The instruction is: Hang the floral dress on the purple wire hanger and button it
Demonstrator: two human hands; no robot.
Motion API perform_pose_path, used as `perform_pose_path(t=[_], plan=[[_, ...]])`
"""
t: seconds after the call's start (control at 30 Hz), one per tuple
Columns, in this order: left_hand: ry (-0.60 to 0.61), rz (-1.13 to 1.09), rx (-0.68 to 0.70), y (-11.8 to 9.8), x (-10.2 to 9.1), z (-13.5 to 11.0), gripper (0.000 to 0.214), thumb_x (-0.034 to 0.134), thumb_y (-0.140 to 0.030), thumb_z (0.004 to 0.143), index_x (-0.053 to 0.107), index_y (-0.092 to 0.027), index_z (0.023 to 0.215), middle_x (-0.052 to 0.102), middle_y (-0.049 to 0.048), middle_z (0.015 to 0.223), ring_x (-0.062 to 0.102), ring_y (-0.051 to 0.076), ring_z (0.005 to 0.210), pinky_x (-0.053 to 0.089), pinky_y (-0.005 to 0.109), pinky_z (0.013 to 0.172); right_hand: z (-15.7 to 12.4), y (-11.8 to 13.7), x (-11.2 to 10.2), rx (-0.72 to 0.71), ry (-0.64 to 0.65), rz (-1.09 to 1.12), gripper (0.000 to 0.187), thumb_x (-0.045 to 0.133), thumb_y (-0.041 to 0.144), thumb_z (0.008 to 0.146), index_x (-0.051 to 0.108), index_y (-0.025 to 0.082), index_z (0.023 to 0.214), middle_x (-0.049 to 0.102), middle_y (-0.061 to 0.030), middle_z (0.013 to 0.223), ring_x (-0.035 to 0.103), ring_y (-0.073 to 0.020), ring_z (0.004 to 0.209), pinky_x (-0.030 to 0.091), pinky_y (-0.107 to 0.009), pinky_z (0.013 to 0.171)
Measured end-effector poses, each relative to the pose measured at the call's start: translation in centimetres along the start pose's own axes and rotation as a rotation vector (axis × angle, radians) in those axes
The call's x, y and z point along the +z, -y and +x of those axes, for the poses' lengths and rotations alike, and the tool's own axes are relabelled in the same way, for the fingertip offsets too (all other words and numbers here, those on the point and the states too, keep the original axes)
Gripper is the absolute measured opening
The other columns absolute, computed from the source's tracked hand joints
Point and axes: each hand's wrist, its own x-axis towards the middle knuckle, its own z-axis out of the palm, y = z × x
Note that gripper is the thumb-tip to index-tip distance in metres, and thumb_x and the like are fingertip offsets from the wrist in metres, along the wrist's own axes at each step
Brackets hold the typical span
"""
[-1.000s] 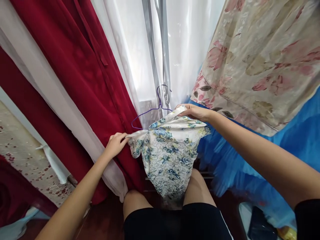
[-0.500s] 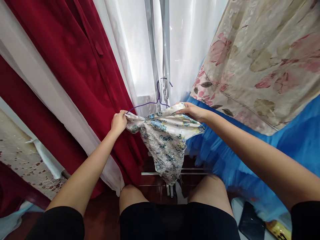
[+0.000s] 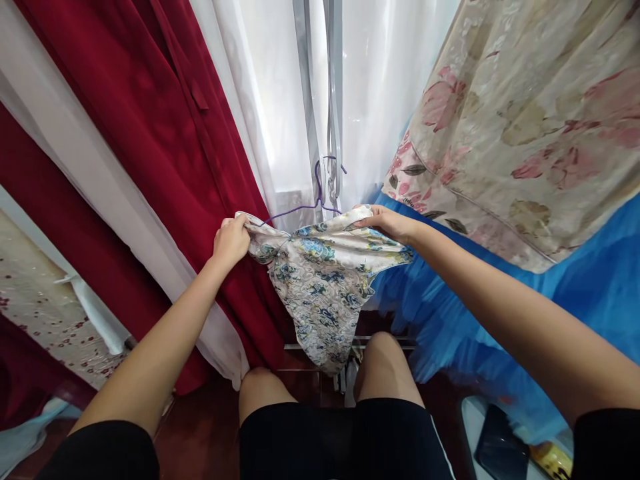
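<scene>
A small cream garment with blue flowers [image 3: 320,280] hangs in front of me on a purple wire hanger [image 3: 305,207]. My left hand [image 3: 231,240] is closed on the garment's left shoulder, over the hanger's left end. My right hand [image 3: 387,222] pinches the right shoulder of the garment. The hanger's hook [image 3: 320,180] rises beside a grey metal upright [image 3: 320,100]. The garment's lower part drops toward my knees.
A dark red dress [image 3: 165,153] and sheer white fabric [image 3: 260,100] hang to the left. A pink floral fabric [image 3: 525,127] and blue tulle [image 3: 500,320] hang to the right. Dark wooden floor [image 3: 200,433] lies below, with a black device [image 3: 505,447] at the lower right.
My left hand rose and pulled the garment's left shoulder up onto the hanger's left end. The garment lifted away from my lap. My right hand stayed on the right shoulder.
</scene>
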Motion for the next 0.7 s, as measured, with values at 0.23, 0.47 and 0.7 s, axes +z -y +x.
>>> perform_pose_path(t=[0.23, 0.47, 0.7], plan=[[0.054, -0.449, 0.187, -3.0, -2.9, 1.8, 0.021, 0.044, -0.017, 0.084, 0.064, -0.019, 0.089, 0.068, 0.0062, 0.095, 0.061, 0.025, 0.094, 0.046, 0.036, 0.090, -0.8, -0.1, 1.0, 0.101, 0.008, 0.151, 0.022, 0.086, 0.022, 0.067, 0.069, 0.019, 0.081, 0.073, -0.0004, 0.074, 0.068, -0.0168, 0.069, 0.056, -0.028, 0.069], [0.017, -0.722, 0.065, -5.6, 0.2, 2.3, 0.024, 0.060, -0.037, 0.079, 0.055, -0.020, 0.095, 0.060, 0.0003, 0.074, 0.055, 0.017, 0.065, 0.041, 0.027, 0.062, -3.8, -1.0, -0.3, 0.128, -0.082, 0.082, 0.040, 0.087, 0.034, 0.069, 0.077, 0.021, 0.105, 0.079, -0.0073, 0.103, 0.073, -0.0234, 0.088, 0.057, -0.032, 0.079], [-0.065, -0.682, 0.017, -5.6, 1.3, 0.9, 0.022, 0.056, -0.041, 0.084, 0.053, -0.020, 0.076, 0.054, -0.0003, 0.068, 0.050, 0.017, 0.065, 0.038, 0.027, 0.063, -9.5, -4.2, -3.0, -0.036, -0.398, -0.048, 0.033, 0.087, 0.043, 0.070, 0.078, 0.022, 0.093, 0.076, -0.0015, 0.084, 0.066, -0.0181, 0.073, 0.051, -0.028, 0.068]])
